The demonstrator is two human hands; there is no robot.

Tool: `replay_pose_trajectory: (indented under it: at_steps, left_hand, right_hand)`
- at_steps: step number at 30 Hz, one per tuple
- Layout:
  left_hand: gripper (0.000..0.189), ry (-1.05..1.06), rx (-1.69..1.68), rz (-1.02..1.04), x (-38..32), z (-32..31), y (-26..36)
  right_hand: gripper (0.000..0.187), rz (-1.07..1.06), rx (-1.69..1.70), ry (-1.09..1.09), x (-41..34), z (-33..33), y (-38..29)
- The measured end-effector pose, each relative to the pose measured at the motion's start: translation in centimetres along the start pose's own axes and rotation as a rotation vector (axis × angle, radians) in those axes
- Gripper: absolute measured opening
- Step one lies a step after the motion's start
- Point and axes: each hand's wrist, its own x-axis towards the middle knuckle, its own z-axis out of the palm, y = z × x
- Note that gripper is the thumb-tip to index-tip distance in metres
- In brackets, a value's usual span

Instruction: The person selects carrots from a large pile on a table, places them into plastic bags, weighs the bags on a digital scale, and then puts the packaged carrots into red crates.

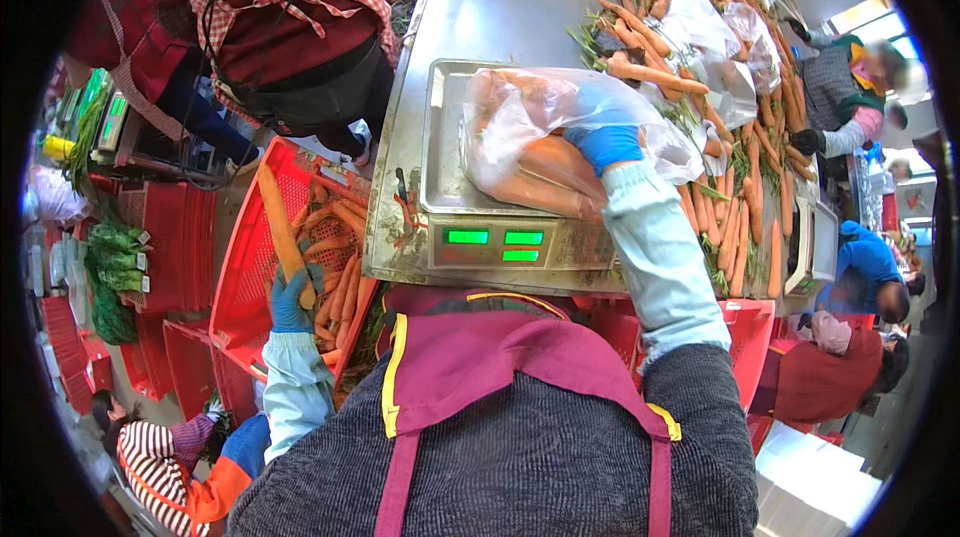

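My left hand (pixel 292 302), in a blue glove, is closed around a large carrot (pixel 281 226), held upright over a red plastic crate (pixel 238 259) of carrots. Under a clear plastic bag's film, my right hand (pixel 606 133), also blue-gloved, reaches in among the bagged carrots (pixel 540 173); the film and carrots partly hide its fingers, so its grip cannot be made out. The bag (pixel 510 132) lies on the metal pan (pixel 442 162) of a digital scale (pixel 491 243) with lit green displays.
Loose carrots (pixel 739 218) with green tops and clear bags (pixel 701 27) lie along the right of the metal table (pixel 517 4). A person in a checked apron (pixel 300 27) stands at the upper left. Stacked red crates (pixel 176 244) are at the left; a second scale (pixel 814 244) is at the right.
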Motion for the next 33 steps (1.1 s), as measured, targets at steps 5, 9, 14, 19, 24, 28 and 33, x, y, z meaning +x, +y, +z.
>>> replay_pose_trajectory:
  at_steps: [5, 9, 14, 19, 24, 28, 33]
  left_hand:
    - [0.06, -0.35, -0.006, 0.073, -1.3, 8.7, 4.5]
    - [0.075, -0.595, -0.034, 0.05, -2.1, 16.9, 6.5]
    - [0.075, -0.851, -0.107, 0.054, -3.4, 26.5, 8.5]
    - [0.062, -1.086, -0.313, 0.015, -5.4, 34.4, 9.6]
    - [0.048, -0.943, -0.124, 0.31, -0.7, 37.0, 9.5]
    - [0.043, -0.841, -0.164, 0.415, 0.9, 35.9, 8.7]
    - [0.043, -0.919, 0.134, 0.444, -0.6, 36.2, 8.3]
  right_hand:
    - [0.041, -0.101, 0.265, -0.384, -1.3, -7.3, -1.6]
    - [0.043, -0.159, 0.431, -0.409, -3.0, -9.6, -2.0]
    - [0.051, 0.019, 0.973, -0.249, -3.9, -9.7, 0.0]
    - [0.048, 0.09, 1.052, -0.152, -4.2, -11.2, -1.4]
    - [0.045, 0.119, 0.958, -0.136, -6.0, -13.1, 0.7]
    - [0.049, 0.196, 1.149, -0.212, -8.3, -13.2, 2.6]
    - [0.055, -0.043, 1.841, 0.197, -10.3, -15.9, 4.9]
